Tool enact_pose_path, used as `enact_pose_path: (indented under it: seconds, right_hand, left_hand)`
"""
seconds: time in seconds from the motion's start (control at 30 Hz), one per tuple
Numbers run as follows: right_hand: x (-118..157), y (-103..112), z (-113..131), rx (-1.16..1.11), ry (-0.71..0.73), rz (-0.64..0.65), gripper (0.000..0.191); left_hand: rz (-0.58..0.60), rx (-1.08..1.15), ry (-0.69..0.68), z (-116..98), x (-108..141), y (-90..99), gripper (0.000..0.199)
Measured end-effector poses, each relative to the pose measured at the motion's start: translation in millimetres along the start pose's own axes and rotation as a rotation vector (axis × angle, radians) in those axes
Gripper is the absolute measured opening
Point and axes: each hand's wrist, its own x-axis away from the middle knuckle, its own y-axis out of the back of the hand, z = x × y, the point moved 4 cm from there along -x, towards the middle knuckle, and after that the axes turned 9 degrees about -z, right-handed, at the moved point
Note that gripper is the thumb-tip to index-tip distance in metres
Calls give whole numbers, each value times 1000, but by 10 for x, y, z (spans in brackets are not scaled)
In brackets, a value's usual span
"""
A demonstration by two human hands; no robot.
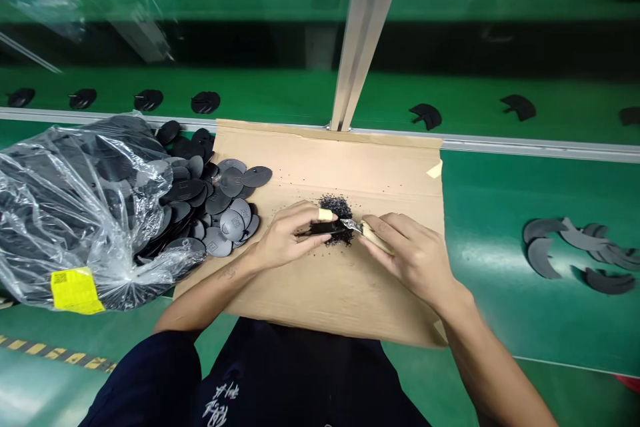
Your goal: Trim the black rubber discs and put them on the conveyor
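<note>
Head view: I saw the left hand (285,237) with its fingers closed on a black piece (320,229), whose long axis ran sideways to the knife (373,233) gripped in the right hand (407,257), the blade at its right end above the crumbs (336,208).

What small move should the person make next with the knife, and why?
Probably turn the black piece in the left hand to bring another edge to the knife in the right hand: the blade touches the piece, above black crumbs on the cardboard.
</note>
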Motion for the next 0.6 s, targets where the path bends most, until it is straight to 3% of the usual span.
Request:
enact_pose_path:
  seconds: [0.23, 0.43, 0.6]
  right_hand:
    - [-19, 31, 36, 152, 0, 117, 28]
    - [-18, 149, 70, 237, 6, 149, 27]
    - [-20, 141, 122, 305, 58, 160, 26]
  left_hand:
    - [223, -422, -223, -19, 69, -112, 28]
    - [130, -383, -208, -2, 66, -105, 23]
    - [177, -416, -231, -28, 79, -154, 18]
